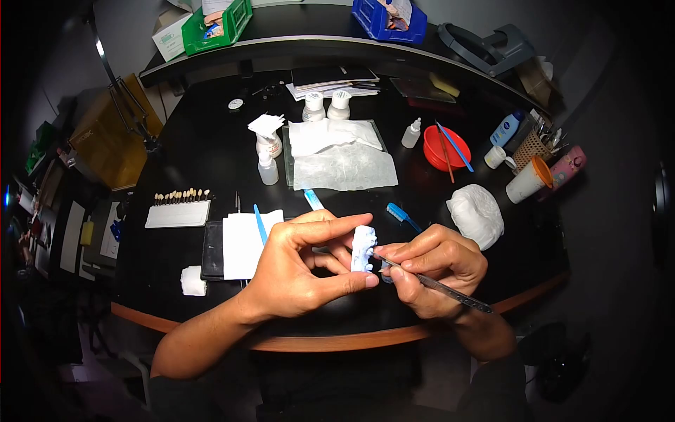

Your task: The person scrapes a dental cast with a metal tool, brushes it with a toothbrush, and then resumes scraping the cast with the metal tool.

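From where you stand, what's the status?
Left hand: holding pale blue toothed model. Right hand: gripping thin metal tool, tip at model. Nothing visible between tool and model.

I'm seeing a black, wood-edged tabletop [228,144], a raised shelf [302,52] curving across twelve o'clock, grey wall [139,21] showing toward eleven.

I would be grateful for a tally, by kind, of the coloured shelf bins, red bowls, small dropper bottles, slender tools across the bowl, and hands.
Shelf bins, green and blue: 2
Red bowl: 1
Left dropper bottle, right dropper bottle: 2
Blue tool, reddish tool: 2
Left hand, right hand: 2
Total: 9
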`<state>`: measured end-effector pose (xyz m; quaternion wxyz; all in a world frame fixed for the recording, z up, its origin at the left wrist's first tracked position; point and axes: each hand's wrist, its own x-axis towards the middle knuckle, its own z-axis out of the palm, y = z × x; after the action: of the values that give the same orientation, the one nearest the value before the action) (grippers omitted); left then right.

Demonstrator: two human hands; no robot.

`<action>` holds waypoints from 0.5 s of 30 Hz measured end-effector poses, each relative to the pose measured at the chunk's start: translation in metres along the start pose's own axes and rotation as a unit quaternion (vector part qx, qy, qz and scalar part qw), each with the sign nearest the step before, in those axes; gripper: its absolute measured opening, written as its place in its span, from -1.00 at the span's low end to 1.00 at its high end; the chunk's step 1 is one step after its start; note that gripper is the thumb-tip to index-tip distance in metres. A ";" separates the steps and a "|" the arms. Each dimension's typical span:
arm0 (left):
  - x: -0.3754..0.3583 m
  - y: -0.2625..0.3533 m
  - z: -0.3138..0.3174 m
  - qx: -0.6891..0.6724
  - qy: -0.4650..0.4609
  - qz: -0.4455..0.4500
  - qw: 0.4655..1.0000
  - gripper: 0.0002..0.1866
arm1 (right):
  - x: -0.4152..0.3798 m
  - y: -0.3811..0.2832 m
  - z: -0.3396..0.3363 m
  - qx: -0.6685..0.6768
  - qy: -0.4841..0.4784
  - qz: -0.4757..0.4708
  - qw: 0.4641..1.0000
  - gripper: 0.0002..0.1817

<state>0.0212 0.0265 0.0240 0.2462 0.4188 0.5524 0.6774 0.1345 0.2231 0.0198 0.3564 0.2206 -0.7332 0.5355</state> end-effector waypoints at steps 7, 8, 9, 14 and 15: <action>-0.002 -0.004 0.004 0.011 0.035 0.016 0.999 -0.32 | -0.001 -0.001 0.002 -0.030 0.005 -0.010 0.999 -0.86; -0.002 -0.006 0.005 0.019 0.046 0.019 0.999 -0.30 | -0.001 0.000 0.002 -0.038 0.003 -0.014 0.999 -0.86; -0.002 -0.007 0.006 0.027 0.056 0.022 0.998 -0.28 | -0.001 0.000 0.003 -0.045 0.002 -0.017 0.999 -0.86; -0.002 -0.009 0.005 0.034 0.064 0.031 0.997 -0.30 | -0.001 -0.003 0.003 -0.061 -0.020 -0.023 0.998 -0.83; -0.002 -0.009 0.005 0.031 0.063 0.031 0.997 -0.30 | -0.001 -0.003 0.003 -0.065 -0.024 -0.022 0.997 -0.83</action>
<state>0.0251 0.0299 0.0149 0.1767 0.3996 0.5740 0.6925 0.1368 0.2189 0.0203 0.3641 0.2251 -0.7700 0.4732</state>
